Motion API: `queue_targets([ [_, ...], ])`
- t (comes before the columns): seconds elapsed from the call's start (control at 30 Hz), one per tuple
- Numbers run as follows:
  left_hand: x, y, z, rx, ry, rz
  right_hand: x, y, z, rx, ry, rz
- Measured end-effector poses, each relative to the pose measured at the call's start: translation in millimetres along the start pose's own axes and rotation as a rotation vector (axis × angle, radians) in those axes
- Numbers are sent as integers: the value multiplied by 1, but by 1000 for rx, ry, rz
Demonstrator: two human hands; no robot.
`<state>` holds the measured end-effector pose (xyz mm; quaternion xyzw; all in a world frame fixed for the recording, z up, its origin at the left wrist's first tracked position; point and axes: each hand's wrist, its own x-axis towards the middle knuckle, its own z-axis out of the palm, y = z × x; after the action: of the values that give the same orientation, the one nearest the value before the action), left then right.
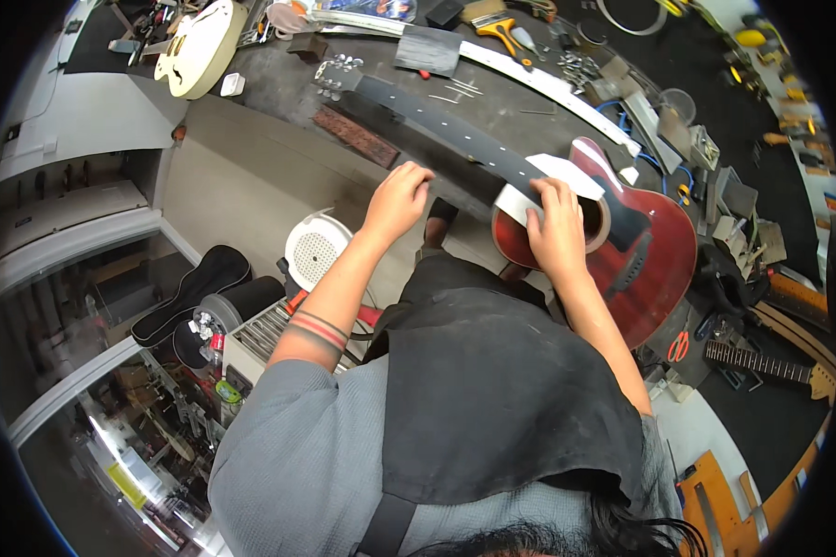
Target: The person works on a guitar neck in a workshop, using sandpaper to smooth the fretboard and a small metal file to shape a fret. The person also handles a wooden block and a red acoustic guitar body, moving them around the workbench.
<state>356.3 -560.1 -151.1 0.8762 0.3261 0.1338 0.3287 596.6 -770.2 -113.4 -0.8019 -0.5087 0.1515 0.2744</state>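
A red-brown acoustic guitar [652, 269] lies tilted along the bench edge, its long dark fretboard [437, 125] running up to the left. White sheets [576, 176] cover part of the body beside the fretboard. My right hand [555, 223] rests over the fretboard's body end by the soundhole, fingers bent around its edge and touching the white sheet. My left hand [398, 195] is just below the neck, fingers curled; anything inside them is hidden. A reddish speckled block [355, 135] lies beside the neck, above my left hand.
The grey bench [502, 102] carries a long straightedge [539, 84], a yellow brush [497, 28], tools and a cream guitar [192, 46]. Below left are a round white perforated seat [316, 249], a black case [186, 292] and a cart [249, 339]. A loose neck [757, 362] lies at right.
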Motion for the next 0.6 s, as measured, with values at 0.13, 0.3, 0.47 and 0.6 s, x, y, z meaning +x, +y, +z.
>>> queue_targets([
  [0.13, 15, -63, -40, -27, 4, -48, 55, -34, 54, -161, 89, -34],
  [0.3, 16, -132, -89, -63, 87, -95, 108, -71, 113, -279, 97, -37],
  [0.47, -2, -176, -113, -140, 183, -203, 140, -124, 138, -137, 60, -124],
  [0.6, 0, -190, -121, -174, 153, -327, 136, -154, 146, -25, 66, -231],
])
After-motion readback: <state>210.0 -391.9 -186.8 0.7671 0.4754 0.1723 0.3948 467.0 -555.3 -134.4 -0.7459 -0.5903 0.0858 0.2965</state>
